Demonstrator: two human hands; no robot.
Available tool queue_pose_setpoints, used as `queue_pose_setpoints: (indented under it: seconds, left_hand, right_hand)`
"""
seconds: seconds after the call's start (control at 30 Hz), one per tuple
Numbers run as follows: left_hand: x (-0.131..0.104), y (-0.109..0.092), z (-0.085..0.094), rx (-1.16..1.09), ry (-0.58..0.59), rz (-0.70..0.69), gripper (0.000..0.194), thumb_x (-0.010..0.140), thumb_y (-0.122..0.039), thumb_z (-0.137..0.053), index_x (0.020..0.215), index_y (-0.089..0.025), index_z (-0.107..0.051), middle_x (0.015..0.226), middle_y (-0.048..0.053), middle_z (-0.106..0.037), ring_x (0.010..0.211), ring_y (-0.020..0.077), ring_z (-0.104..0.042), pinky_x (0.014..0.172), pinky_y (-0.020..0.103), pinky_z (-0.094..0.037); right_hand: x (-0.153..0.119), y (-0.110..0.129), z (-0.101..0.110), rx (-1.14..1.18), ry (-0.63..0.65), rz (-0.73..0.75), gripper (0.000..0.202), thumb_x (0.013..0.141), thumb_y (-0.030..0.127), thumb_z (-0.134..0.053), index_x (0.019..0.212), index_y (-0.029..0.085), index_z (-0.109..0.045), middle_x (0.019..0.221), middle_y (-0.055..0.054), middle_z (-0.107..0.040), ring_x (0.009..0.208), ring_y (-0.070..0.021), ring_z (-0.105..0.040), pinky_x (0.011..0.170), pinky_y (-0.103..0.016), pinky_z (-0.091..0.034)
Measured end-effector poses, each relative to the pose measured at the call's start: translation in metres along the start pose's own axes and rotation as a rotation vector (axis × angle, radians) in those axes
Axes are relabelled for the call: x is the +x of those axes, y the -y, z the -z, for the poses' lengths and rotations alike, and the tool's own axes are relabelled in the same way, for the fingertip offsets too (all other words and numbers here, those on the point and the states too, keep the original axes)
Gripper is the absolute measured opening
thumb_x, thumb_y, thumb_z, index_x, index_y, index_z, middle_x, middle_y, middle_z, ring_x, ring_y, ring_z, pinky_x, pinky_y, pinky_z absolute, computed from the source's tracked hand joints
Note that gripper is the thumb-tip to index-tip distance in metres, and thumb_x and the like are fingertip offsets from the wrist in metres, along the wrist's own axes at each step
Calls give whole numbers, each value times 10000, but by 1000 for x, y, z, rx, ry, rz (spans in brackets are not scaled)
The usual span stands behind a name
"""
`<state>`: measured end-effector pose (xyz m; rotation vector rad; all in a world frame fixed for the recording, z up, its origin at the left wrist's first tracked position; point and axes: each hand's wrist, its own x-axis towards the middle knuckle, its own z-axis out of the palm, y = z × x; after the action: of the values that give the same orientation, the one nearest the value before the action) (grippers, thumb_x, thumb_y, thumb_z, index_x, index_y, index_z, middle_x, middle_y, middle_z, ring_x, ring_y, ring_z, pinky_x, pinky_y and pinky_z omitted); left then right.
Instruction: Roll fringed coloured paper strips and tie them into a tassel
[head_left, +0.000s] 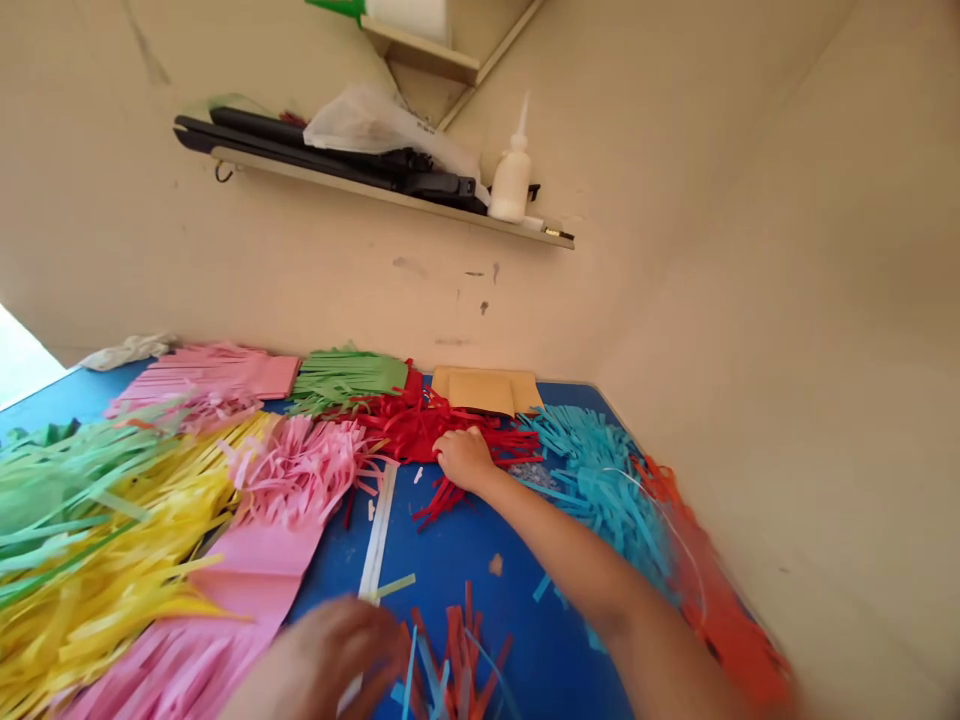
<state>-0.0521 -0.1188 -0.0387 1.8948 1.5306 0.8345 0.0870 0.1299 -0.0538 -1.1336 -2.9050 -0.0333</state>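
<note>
My right hand (465, 457) reaches across the blue table (480, 545), its fingers curled on the red fringed paper (405, 425). Some red strips stick out below that hand. My left hand (330, 650) is low in the view, smeared by motion, and its fingers cannot be made out well. It is close to the pink fringed paper (259, 560). Just right of it lies a small bunch of red and blue paper strips (457, 660), cut off by the lower edge.
Yellow (142, 540), mint green (52, 500) and blue (592, 460) fringes surround the work area. Folded orange-tan paper (487, 390) lies by the wall. Orange paper (720, 590) runs along the right edge. A shelf (337, 180) above holds a white nozzle bottle (511, 180).
</note>
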Motion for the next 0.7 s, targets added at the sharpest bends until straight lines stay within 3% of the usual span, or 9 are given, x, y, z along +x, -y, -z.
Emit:
queue_pose_setpoints:
  seconds: [0.1,0.13,0.2,0.27,0.37,0.47,0.6,0.7]
  left_hand:
    - [78,13,23,528,42,-80,337,964,-308,-392,1013,-260,-722,1044,75,-731,951,210,-681,853,334,-529]
    - [106,20,25,593,51,-73,318,954,-249,-407,995,-216,-721,1020,101,-731,951,225,-678,859,356,-522]
    - [154,37,20,670,74,-76,225,908,-173,-495,979,-143,-706,997,134,-721,969,251,-669,878,395,-510]
    - [184,54,9,728,96,-90,159,898,-174,-556,978,-120,-682,993,111,-708,967,236,-658,875,414,-511]
    - [197,75,-3,780,122,-115,155,911,-262,-601,948,-122,-656,969,58,-687,946,194,-647,887,422,-514]
    - [200,87,-1,784,159,-132,194,909,-313,-615,897,-123,-652,934,47,-684,934,186,-648,904,427,-512]
    - [214,95,8,753,209,-111,224,914,-356,-605,908,-137,-651,920,32,-684,899,176,-654,878,424,-528]
    - [226,99,9,704,216,-79,248,912,-384,-604,945,-143,-648,947,35,-683,896,176,-653,853,413,-538]
  right_hand:
    - [-7,-3,0,12,-11,-51,224,935,235,-496,1027,220,-699,1065,-57,-715,1003,-202,-608,851,-337,-326]
    - [-10,-4,0,11,-20,-87,215,923,225,-505,1021,211,-695,1044,-62,-718,990,-206,-610,851,-341,-324]
    - [-15,-10,3,-3,-48,-188,212,891,177,-518,1021,162,-685,983,-106,-721,962,-237,-610,847,-367,-320]
    - [-23,-20,8,-24,-79,-286,205,861,138,-529,994,115,-682,933,-157,-714,958,-280,-600,844,-401,-315]
    - [-38,-30,18,-35,-129,-330,220,862,153,-534,1028,135,-676,1039,-166,-700,1035,-295,-564,869,-416,-308]
    - [-47,-26,23,19,-211,-258,254,910,225,-515,1129,206,-643,1181,-106,-671,1095,-254,-537,931,-408,-290]
    - [-44,-10,10,146,-296,-30,184,943,271,-522,1048,218,-664,1124,-61,-694,1046,-221,-555,947,-399,-293]
    - [-33,-9,-6,112,-276,34,292,923,293,-593,1197,197,-614,1175,-69,-680,1080,-228,-546,953,-403,-308]
